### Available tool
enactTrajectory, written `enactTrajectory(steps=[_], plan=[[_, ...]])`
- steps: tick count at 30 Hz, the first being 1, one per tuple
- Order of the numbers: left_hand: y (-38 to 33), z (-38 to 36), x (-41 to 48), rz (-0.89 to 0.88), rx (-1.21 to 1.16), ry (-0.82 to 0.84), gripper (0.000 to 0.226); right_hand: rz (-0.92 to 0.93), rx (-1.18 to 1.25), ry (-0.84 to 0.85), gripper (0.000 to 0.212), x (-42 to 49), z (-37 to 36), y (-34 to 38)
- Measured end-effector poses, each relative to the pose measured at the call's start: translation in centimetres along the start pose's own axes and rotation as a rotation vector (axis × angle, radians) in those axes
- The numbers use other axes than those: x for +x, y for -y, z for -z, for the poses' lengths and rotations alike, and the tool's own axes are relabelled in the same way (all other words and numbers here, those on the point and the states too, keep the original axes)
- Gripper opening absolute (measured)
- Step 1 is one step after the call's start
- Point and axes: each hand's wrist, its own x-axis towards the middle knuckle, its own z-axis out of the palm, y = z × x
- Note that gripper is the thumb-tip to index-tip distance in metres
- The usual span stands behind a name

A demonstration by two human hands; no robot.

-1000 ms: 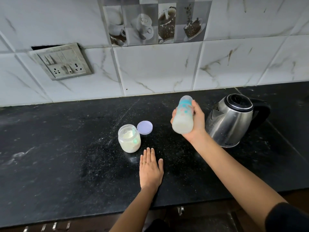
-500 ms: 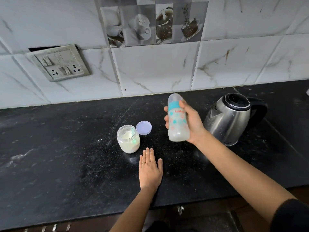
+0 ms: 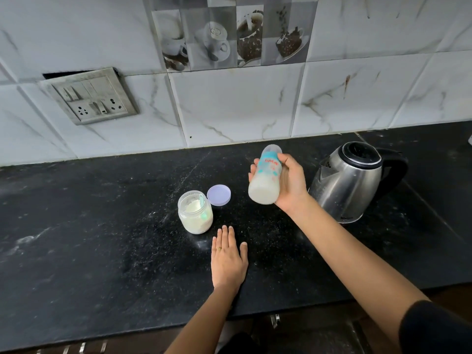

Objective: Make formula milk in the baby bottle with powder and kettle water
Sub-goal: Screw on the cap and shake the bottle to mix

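- The clear plastic baby bottle (image 3: 265, 180), with a teal printed band and a see-through cap, is held in the air over the black speckled stone counter (image 3: 102, 226). It is tilted, cap towards the wall and base towards the person. Milky white liquid fills its lower part.
- Just to the right stands a brushed steel electric kettle (image 3: 350, 182) with a black lid and handle, its spout turned towards the bottle hand and close to the wrist.
- To the left, apart from the bottle, a round lilac plastic lid (image 3: 219, 195) lies flat on the counter, beside an open clear jar of cream-white powder (image 3: 195, 212). A pale green utensil (image 3: 203, 208) stands in the powder.
- Further out, a grey switch-and-socket plate (image 3: 89, 97) sits on the white marbled wall tiles, and a decorative tile panel showing coffee cups (image 3: 229, 34) is above.
- The right hand (image 3: 291, 182) is wrapped round the bottle's middle. Its thumb lies high near the band, its fingertips show on the far left side, and the forearm reaches in from the lower right.
- The left hand (image 3: 228, 259) lies palm down on the counter just below the jar. Its fingers are straight and together, it holds nothing, and one finger wears a gold ring (image 3: 218, 248).
- A red word on the bottle's teal band looks like "LuvLap", though it is blurred. The smaller prints below it cannot be read.
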Motion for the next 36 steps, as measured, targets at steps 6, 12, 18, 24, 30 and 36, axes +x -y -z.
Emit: enactTrajectory(steps=[6,12,18,24,30,36], plan=[[0.1,0.1,0.0,-0.001,0.01,0.003,0.081,0.001,-0.171,0.267,0.065,-1.0,-0.5,0.3],[0.0,0.1,0.0,0.002,0.002,-0.002,0.081,-0.026,0.172,0.06,0.038,-0.2,-0.4,0.5],[-0.1,0.1,0.0,0.006,0.006,0.008,0.082,0.077,0.116,-0.056,0.016,-0.2,-0.7,0.4],[0.0,0.1,0.0,0.012,0.007,0.007,0.081,-0.026,-0.138,0.165,0.051,-0.8,0.4,-1.2],[-0.1,0.3,-0.1,0.011,0.003,0.007,0.083,0.041,0.129,-0.005,0.051,0.6,0.5,0.6],[-0.1,0.3,-0.1,0.011,-0.001,0.004,0.082,0.096,0.043,0.034,0.055,0.5,0.5,0.4]])
